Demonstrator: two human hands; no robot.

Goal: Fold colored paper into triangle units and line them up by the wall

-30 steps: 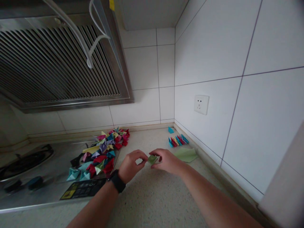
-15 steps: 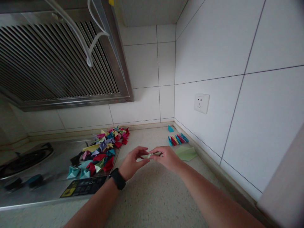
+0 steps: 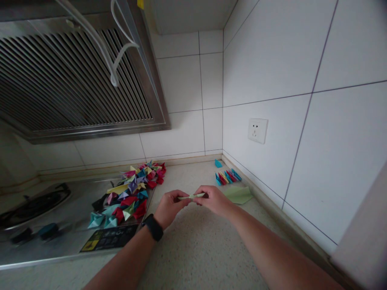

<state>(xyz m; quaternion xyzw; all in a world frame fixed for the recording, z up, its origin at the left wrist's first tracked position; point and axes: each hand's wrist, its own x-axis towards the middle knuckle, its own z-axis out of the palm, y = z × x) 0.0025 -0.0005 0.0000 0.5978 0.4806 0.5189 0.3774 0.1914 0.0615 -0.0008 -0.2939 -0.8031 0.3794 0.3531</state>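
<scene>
A small folded piece of pale green paper (image 3: 191, 196) is held between both hands above the counter. My left hand (image 3: 171, 207), with a black watch on the wrist, pinches its left end. The right end is gripped by the fingers of my right hand (image 3: 213, 200). Flat green paper (image 3: 238, 195) lies on the counter just beyond my right hand. Behind it is a row of small folded papers (image 3: 228, 177) in blue, red and yellow, with a single blue folded piece (image 3: 218, 163) farther back.
A heap of colourful folded papers (image 3: 130, 197) covers the right part of the gas stove (image 3: 69, 209). Above hangs a range hood (image 3: 84, 80) with a white cable (image 3: 96, 38). The tiled right wall carries a socket (image 3: 257, 130).
The fingers of my left hand have closed in on the left end of the folded green paper. The view has shifted slightly.
</scene>
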